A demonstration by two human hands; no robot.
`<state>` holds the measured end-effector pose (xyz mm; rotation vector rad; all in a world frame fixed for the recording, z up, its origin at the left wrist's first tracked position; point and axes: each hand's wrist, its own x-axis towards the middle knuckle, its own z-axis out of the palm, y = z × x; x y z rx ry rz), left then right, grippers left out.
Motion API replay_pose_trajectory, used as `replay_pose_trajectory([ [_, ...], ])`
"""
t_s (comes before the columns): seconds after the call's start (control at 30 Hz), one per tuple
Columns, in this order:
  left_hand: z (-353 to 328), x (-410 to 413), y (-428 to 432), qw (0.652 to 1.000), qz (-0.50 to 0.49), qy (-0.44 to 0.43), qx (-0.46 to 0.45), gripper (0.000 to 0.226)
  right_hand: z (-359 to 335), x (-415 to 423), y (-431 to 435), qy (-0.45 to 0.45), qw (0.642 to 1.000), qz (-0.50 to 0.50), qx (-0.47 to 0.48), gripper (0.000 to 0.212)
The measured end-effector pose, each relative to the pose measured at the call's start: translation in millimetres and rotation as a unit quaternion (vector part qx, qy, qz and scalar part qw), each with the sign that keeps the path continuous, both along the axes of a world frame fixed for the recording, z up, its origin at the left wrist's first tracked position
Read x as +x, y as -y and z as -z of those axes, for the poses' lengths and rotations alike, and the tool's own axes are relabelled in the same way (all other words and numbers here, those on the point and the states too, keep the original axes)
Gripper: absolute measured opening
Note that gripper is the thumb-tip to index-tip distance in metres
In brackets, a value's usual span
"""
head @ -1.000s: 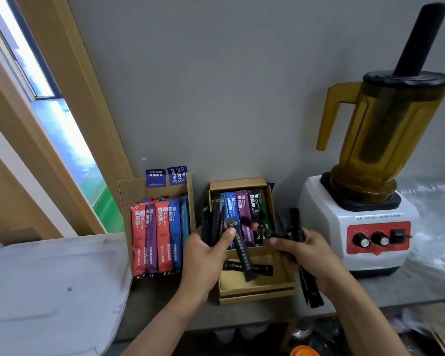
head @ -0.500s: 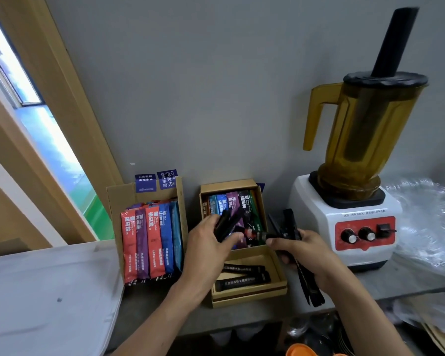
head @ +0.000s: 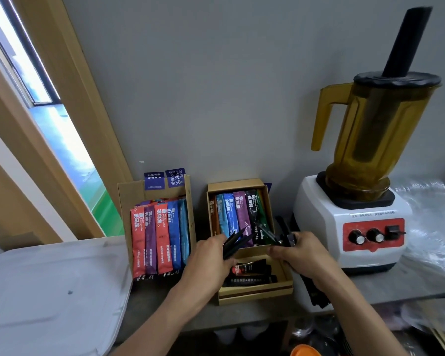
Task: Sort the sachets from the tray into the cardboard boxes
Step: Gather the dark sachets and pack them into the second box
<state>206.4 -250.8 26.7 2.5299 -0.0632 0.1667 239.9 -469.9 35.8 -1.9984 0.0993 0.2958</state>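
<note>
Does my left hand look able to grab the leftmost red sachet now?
Probably not cleanly: the left hand grips black sachets, though nothing blocks the leftmost red sachet.

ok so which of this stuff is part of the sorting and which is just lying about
Job: black sachets in left hand and right hand; left cardboard box; right cardboard box.
Lying about: blender; plastic wrap; white plastic lid.

A grey desk (head: 401, 285) is set against a wall. On it a left cardboard box (head: 129, 199) and a right cardboard box (head: 254, 295) are stood side by side, with a blender (head: 324, 227) placed just right of them. Crumpled clear plastic (head: 432, 227) is laid at the far right, and a white plastic lid (head: 52, 291) at the left end.
</note>
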Motion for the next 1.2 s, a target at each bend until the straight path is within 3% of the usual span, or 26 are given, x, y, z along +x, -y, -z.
replay_pose_trajectory([
  [0.07, -0.9, -0.3, 3.7, 0.999, -0.006, 0.03, -0.028, 0.033, -1.8, 0.3, -1.3, 0.0, 1.0, -0.008, -0.015, 0.017],
  [0.2, -16.9, 4.0, 11.1, 0.981, -0.03, 0.031, -0.188, 0.016, -4.4, -2.3, -2.6, 0.021, 0.995, -0.075, -0.056, 0.017],
  [0.4, -19.9, 9.3, 10.3, 0.965, -0.051, 0.02, -0.258, 0.012, -6.9, -9.2, -5.4, 0.06, 0.988, -0.142, -0.02, 0.019],
  [0.6, -21.8, 7.4, 3.7, 0.958, -0.076, 0.066, -0.27, 0.009, -8.0, -8.9, 5.9, 0.011, 0.99, -0.055, 0.128, 0.029],
  [0.77, -17.5, 3.0, 0.0, 0.969, -0.057, 0.072, -0.229, 0.016, -5.8, -2.4, 4.9, -0.011, 0.982, 0.018, 0.187, 0.03],
  [0.9, -8.4, 1.0, -4.0, 0.971, -0.062, 0.061, -0.222, 0.009, 0.1, 0.3, 4.6, -0.002, 0.977, 0.044, 0.208, 0.025],
  [0.97, -5.4, 1.8, -5.3, 0.96, -0.075, 0.041, -0.268, 0.006, 1.8, 1.1, 6.3, 0.002, 0.979, 0.039, 0.198, 0.019],
  [1.07, -1.7, 4.7, -5.9, 0.911, -0.084, 0.016, -0.402, 0.007, 0.4, 0.0, 10.0, -0.011, 0.989, -0.035, 0.141, 0.013],
  [1.2, -5.6, 3.5, 4.1, 0.858, -0.069, 0.017, -0.508, 0.01, -0.5, -3.0, 4.9, -0.047, 0.987, -0.132, 0.074, 0.019],
])
